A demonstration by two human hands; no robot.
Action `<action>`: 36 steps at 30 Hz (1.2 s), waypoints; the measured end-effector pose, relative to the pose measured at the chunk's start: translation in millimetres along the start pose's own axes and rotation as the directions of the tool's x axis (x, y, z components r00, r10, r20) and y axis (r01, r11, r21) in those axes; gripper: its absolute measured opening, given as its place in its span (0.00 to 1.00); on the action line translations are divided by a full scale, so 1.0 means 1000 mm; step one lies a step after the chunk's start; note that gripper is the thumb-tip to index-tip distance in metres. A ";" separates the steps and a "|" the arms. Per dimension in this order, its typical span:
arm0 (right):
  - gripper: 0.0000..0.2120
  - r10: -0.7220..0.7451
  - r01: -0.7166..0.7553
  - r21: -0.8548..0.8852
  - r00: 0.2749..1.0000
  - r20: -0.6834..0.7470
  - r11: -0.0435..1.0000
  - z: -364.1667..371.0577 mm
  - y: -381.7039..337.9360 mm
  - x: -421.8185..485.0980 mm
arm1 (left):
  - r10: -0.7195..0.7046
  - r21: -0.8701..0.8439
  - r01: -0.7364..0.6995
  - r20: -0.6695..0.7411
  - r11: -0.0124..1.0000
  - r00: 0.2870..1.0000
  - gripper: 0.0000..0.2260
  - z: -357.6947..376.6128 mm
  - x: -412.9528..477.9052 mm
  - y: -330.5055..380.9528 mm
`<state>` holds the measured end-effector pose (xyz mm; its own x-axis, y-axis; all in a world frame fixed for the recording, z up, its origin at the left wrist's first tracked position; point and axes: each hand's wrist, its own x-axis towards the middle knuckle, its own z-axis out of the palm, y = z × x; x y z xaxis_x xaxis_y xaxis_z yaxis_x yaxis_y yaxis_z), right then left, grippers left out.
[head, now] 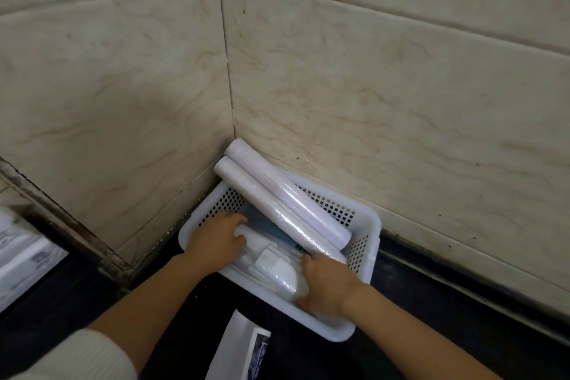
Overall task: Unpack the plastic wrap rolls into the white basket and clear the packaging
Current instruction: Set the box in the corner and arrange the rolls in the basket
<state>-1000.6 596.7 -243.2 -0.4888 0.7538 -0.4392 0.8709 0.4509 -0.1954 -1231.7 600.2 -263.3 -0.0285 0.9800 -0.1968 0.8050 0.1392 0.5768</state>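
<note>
hands (265, 259) in white basket (368, 222), rolls (287, 197)

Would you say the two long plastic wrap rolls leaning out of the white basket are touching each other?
Touching. In the head view, the two long rolls lie side by side along their length with no gap showing, their far ends propped over the white basket's corner rim.

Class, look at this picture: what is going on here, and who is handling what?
A person is working with both hands inside a white basket pushed into the tiled corner of a dark counter. The left hand and the right hand are on a white wrapped roll lying low in the basket. Two long rolls already lie slanted across it, their far ends sticking out over the rim towards the corner. A piece of packaging lies on the counter just in front of the basket.
</note>
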 end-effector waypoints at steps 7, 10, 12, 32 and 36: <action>0.22 0.099 -0.098 0.023 0.995 -0.013 0.995 0.015 -0.001 0.011 | -0.136 0.370 0.035 0.252 0.928 0.958 0.28 0.010 0.021 0.010; 0.14 0.084 -0.078 0.130 0.996 -0.038 0.988 0.013 0.004 0.008 | -0.201 0.456 0.023 0.345 0.890 0.917 0.28 0.015 0.024 0.016; 0.07 0.069 -0.053 0.263 0.996 -0.053 0.963 0.004 0.013 0.004 | -0.223 0.498 0.021 0.351 0.867 0.910 0.28 0.016 0.025 0.020; 0.11 0.188 0.042 0.733 0.955 -0.228 0.678 -0.046 0.039 -0.009 | -0.349 0.196 0.294 0.397 0.936 0.849 0.13 0.020 0.020 0.045; 0.09 0.181 0.082 0.741 0.946 -0.267 0.667 -0.052 0.030 -0.005 | -0.275 0.049 0.282 0.421 0.958 0.864 0.07 0.025 0.014 0.056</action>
<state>-974.7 631.5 -201.8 -0.3182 0.9230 -0.2166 0.5784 0.0080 -0.8157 -1172.7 618.1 -253.7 0.0033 0.7487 -0.6629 0.7924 0.4024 0.4585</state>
